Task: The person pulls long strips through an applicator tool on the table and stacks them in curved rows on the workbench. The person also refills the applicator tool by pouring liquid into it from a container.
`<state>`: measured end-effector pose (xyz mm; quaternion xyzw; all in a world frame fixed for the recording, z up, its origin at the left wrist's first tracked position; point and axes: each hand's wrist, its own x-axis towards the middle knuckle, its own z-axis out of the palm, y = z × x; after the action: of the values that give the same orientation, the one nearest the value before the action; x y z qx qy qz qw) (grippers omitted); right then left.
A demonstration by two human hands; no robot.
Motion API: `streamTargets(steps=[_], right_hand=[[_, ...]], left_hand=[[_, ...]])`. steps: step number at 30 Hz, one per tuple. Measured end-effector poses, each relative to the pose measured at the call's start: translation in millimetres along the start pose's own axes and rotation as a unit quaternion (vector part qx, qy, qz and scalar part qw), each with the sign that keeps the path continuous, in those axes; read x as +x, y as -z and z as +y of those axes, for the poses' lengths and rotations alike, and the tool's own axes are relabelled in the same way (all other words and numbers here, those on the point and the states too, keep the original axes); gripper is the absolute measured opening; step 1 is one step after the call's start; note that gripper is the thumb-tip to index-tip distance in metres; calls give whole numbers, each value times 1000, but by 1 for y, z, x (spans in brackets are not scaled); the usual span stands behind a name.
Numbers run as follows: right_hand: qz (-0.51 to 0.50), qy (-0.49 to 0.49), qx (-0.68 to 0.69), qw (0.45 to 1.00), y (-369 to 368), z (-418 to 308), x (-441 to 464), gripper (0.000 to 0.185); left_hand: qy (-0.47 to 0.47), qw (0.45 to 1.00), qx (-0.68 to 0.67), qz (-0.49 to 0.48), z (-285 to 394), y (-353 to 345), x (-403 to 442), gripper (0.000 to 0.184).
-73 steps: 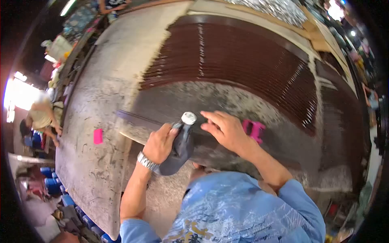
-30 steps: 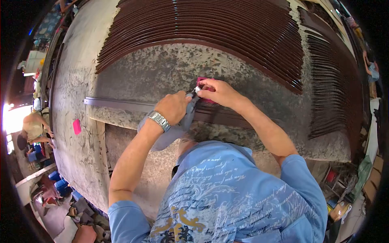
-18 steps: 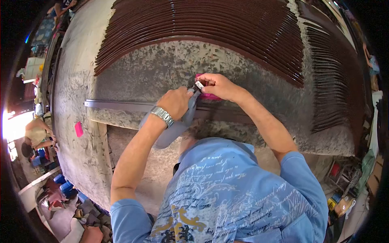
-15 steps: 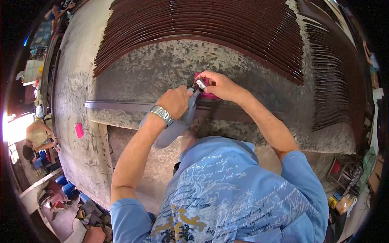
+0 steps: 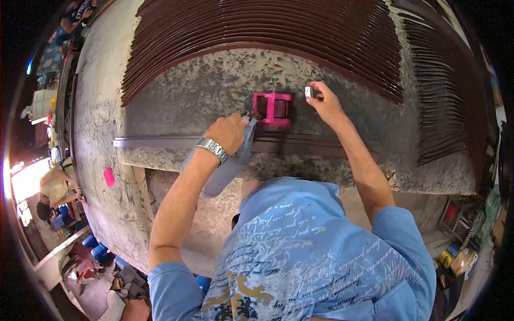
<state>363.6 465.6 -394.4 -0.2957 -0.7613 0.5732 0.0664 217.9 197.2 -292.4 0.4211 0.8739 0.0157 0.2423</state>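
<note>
My left hand (image 5: 227,132), with a metal watch on the wrist, is closed around the neck of a translucent grey bottle (image 5: 217,179). The bottle lies tilted, its dark-stained mouth close to the left side of a pink frame (image 5: 271,120) that holds a dark roller. Off to the right of that frame, my right hand (image 5: 327,104) pinches a small white cap-like piece (image 5: 309,92) between thumb and fingers, above the table. Just in front of the pink frame runs a long dark strip (image 5: 160,143) along the table edge.
Rows of dark brown strips (image 5: 257,32) cover the far part of the stained table (image 5: 182,101), with more strips (image 5: 436,96) at right. A pink piece (image 5: 109,176) lies at left. Another person (image 5: 59,184) sits beyond the left edge, near scraps (image 5: 107,289) on the floor.
My right hand has moved right, away from the bottle mouth, carrying the small white piece. The pink frame is now uncovered. My left hand and the bottle have hardly moved.
</note>
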Motion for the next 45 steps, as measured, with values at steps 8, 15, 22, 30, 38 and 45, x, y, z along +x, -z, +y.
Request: streamTargets(steps=[8,15,22,30,38,45], right_hand=[[13,-23,59,998,4,39,-5,46],[10,-31,72,997,4,41,-6,46],[7,-22,71,997,4,42,-6,47],[0,-27,74,997,5,45,-5,47],[-9,-48,62,997,6,44,-4,48],[-12,-53,73,996,7,40,-5,47]], left_hand=[[17,1000,-6,-26,4,6,9,39],[-10,998,37,-49,-3,-6,19,37],[-18,998,26,-56,1,0,22,39],[12,998,9,-59,4,3,25,40],[40,995,-4,-89,10,9,28,39],[-49,995,53,-73,1,-1,31,38]])
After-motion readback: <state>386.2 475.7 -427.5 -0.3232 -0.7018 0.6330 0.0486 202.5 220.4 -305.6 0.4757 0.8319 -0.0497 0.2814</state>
